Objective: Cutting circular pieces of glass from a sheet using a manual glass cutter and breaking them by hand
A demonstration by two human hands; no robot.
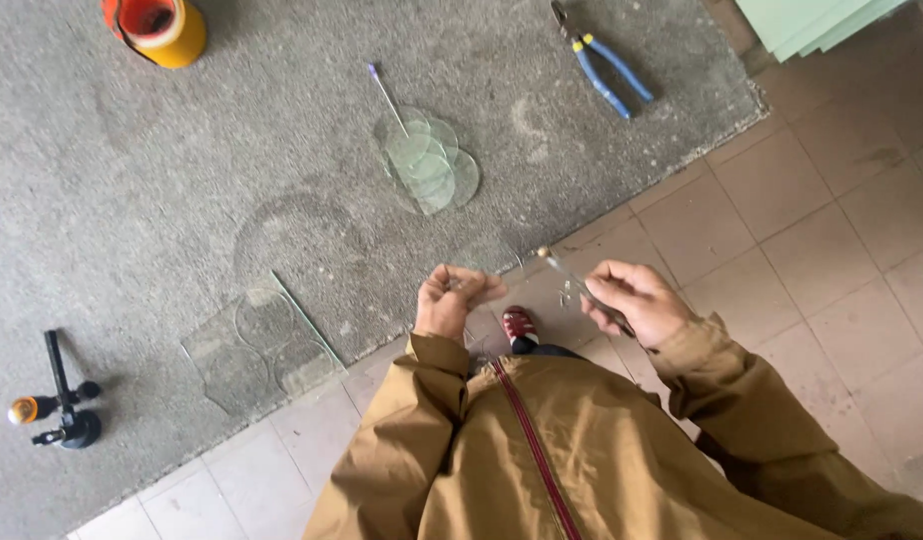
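Observation:
My left hand (450, 300) is curled shut in front of my tan jacket, pinching what looks like a small clear glass piece (502, 272) that is hard to make out. My right hand (634, 302) grips a thin metal glass cutter (567, 272), whose tip points up and left toward the left hand. Both hands hover above the edge where the grey carpet (232, 150) meets the tiled floor (812, 230). A red shoe (520, 325) shows between them.
On the carpet lie a pile of round glass discs (429, 160), a thin rod with a purple tip (387, 95), blue-handled pliers (604, 62), an orange and yellow roll (159, 28), a black circle cutter (60, 400) and a glass sheet with cut circles (257, 345). Green sheets (812, 18) lie top right.

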